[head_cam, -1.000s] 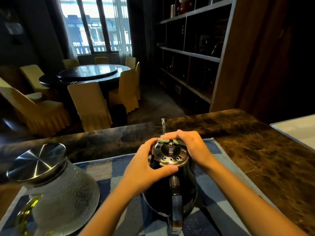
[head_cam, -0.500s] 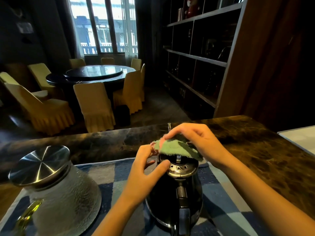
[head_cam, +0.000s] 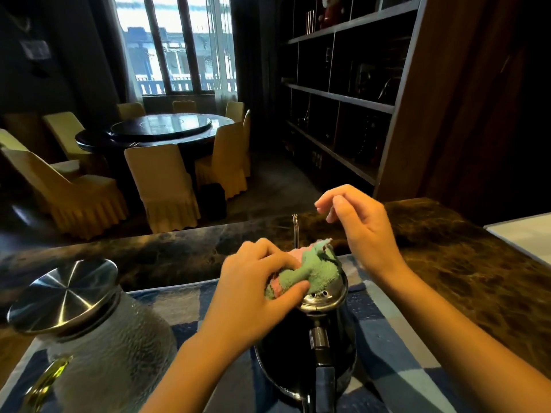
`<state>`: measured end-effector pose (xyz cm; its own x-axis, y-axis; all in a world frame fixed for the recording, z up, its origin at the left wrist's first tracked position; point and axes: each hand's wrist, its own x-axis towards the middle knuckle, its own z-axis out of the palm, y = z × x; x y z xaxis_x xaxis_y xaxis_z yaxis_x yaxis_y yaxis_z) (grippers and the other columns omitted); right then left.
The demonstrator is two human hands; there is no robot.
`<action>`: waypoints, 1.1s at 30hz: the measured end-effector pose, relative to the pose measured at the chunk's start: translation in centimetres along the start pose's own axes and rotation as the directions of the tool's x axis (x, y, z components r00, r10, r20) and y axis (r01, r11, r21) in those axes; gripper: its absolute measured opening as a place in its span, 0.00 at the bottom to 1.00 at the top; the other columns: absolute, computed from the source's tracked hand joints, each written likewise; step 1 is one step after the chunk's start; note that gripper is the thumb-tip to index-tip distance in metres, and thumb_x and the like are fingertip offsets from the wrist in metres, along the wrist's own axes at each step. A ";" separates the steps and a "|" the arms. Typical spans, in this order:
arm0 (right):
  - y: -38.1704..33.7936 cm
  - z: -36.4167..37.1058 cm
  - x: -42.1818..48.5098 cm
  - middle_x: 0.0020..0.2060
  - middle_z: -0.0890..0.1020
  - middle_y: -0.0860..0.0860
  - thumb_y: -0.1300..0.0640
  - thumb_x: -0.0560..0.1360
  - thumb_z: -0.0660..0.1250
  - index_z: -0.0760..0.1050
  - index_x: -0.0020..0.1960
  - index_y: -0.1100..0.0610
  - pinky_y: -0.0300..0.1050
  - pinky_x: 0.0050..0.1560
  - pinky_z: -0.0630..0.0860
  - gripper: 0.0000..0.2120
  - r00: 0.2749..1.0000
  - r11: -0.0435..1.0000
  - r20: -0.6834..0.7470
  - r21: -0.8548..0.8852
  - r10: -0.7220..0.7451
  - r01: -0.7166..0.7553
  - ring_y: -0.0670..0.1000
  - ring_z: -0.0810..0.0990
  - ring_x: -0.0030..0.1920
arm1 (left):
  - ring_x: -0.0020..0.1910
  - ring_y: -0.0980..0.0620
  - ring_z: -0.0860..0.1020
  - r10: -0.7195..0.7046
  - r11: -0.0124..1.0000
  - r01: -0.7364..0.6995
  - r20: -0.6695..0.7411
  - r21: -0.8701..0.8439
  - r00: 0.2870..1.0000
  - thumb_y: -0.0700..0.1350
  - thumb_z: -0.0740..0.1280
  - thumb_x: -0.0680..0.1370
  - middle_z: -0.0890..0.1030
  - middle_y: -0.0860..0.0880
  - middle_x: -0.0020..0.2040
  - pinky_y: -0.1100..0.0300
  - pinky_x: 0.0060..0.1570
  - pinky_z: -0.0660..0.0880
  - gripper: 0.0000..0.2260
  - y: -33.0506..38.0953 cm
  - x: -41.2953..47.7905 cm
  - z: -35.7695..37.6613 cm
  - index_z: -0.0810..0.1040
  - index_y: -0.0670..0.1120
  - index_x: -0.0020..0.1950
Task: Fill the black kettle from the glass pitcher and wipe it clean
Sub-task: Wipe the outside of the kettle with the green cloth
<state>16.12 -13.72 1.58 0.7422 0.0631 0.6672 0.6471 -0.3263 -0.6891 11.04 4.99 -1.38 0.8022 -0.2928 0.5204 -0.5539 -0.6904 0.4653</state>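
Up close at a dark marble counter (head_cam: 477, 281), a person's left hand (head_cam: 253, 296) grips a green-and-pink cloth (head_cam: 313, 272), thumb and curled fingers bunching it against the steel lid (head_cam: 326, 298) of the black kettle (head_cam: 286, 353). The right hand (head_cam: 363, 231) hovers just above and behind the lid, fingers loosely bent and holding nothing.

The kettle stands on a blue checked mat (head_cam: 399, 347), its handle toward the camera and its thin spout (head_cam: 295, 231) rising toward the counter's far edge. The glass pitcher (head_cam: 113, 353), capped with a steel disc (head_cam: 64, 296), sits at the mat's left end, well apart from the kettle; the left forearm crosses the strip of mat between them. To the kettle's right the mat runs on, then bare marble as far as a pale slab (head_cam: 524, 234) at the right edge.

Beyond the counter the floor drops away to a round table (head_cam: 161, 129) ringed by yellow-covered chairs (head_cam: 161, 180), with dark shelves (head_cam: 343, 96) on the right. A tag (head_cam: 35, 49) on the left wall is too blurred to read.
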 end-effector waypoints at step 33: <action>-0.1 2.4 -3.3 0.51 0.78 0.45 0.43 0.77 0.54 0.74 0.58 0.50 0.52 0.53 0.76 0.17 0.969 0.988 0.216 -0.118 0.118 -0.094 0.45 0.78 0.52 | 0.50 0.55 0.74 -0.064 0.939 0.040 -0.059 -0.341 0.996 0.55 0.62 0.74 0.73 0.55 0.49 0.65 0.49 0.71 0.10 -0.9 -0.9 1.5 0.79 0.56 0.52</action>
<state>14.04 -11.60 -1.27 0.8336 0.2260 0.5039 0.5489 -0.4402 -0.7106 11.20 4.90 -3.32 0.8215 -0.2084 0.5307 -0.5639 -0.4351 0.7020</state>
